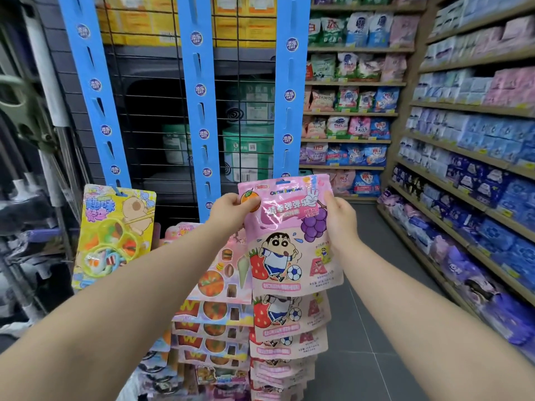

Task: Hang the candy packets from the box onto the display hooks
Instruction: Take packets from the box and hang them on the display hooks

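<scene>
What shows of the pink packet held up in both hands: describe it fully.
The pink packet is a glossy plastic pouch, held roughly upright, facing the camera. Printed on it: a cartoon boy kicking a football, a strawberry, an orange, purple grapes. The left hand pinches its upper left corner; the right hand grips its upper right edge. Its top overlaps the foot of the right blue strip; whether it is hooked cannot be told.

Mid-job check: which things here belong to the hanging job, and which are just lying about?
Job: pink candy packet, gripped by left hand and right hand; blue hook strips; hung pink packets; yellow packet; holographic packets.
Just there: shelved packs on the right; green boxes behind the wire grid.
</scene>
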